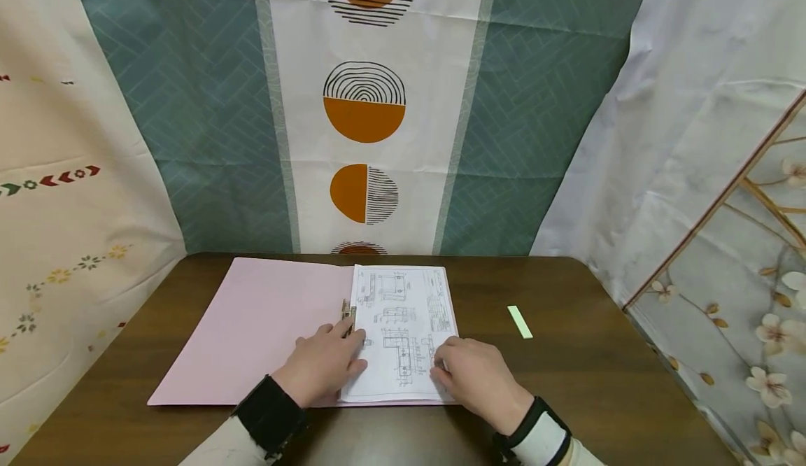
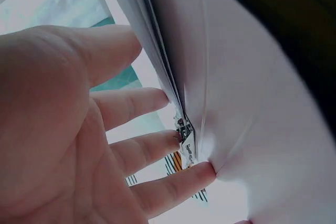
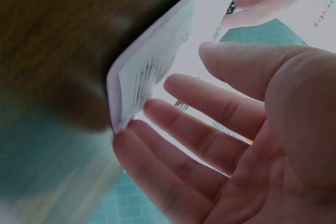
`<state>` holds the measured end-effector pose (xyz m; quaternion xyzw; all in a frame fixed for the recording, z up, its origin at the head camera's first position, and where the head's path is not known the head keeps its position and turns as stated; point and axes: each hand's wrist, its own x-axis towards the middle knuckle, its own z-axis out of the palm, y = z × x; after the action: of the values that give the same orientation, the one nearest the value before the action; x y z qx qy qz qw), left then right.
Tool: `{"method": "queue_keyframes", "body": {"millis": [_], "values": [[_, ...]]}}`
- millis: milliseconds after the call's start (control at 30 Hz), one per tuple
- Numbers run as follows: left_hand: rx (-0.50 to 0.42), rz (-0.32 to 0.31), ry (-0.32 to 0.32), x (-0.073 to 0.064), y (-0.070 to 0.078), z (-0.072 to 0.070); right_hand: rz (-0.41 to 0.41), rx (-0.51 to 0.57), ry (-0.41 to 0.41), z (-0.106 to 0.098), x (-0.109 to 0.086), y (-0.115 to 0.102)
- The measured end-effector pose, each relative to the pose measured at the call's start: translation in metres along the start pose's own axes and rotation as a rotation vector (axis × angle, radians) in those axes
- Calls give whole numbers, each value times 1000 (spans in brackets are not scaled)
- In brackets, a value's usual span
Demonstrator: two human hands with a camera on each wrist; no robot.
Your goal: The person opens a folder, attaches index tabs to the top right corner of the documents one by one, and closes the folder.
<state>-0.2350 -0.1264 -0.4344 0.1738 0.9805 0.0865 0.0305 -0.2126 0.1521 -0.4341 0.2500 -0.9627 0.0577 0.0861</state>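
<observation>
1. A person's two hands met over a pink folder (image 1: 271,326) that lay spread on a dark worktop (image 1: 567,298), with a stack of printed sheets (image 1: 409,298) on the folder's right half.

2. The left hand (image 1: 326,361) rested along the folder's spine, fingers loosely extended and tips at the metal clip (image 1: 345,310) and the sheets' left margin; it did not appear to grip anything.

3. The right hand (image 1: 475,375) touched the paper's edge at the folder's right side. Its fingers were relaxed and slightly bent; the right wrist view showed the thumb apart from the pages, with no pinch visible.

4. By appearances, the work was well along: the sheets sat in a neat pile inside the folder, up against the clip. Whether the clip was fastened could not be told, since fingers partly covered it.

5. Not yet done, as far as the views showed: the folder's cover lay flat to the left, unfolded over the pages. A pale green slip (image 1: 520,322) lay apart, to the right of the folder.

6. Spread out, the folder had its long axis running left to right, while its spine pointed away from the person.

7. The sheets lay drawing side up, their long axis seemingly parallel to the folder's spine; the lettering was too small to read.
</observation>
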Motion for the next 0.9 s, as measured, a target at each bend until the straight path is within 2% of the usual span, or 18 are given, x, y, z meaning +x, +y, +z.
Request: {"method": "queue_keyframes", "body": {"millis": [200,433,700,900], "values": [[-4,33,-9,-4,-1,-3,-10,-14,-47,4,1,3],[3,67,4,2,1,-9,-20,-7,-66,2,5,8],[-13,51,-2,7,4,-11,-9,9,-62,1,5,8],[-11,31,-12,3,6,-14,-14,16,-57,1,4,8]]}}
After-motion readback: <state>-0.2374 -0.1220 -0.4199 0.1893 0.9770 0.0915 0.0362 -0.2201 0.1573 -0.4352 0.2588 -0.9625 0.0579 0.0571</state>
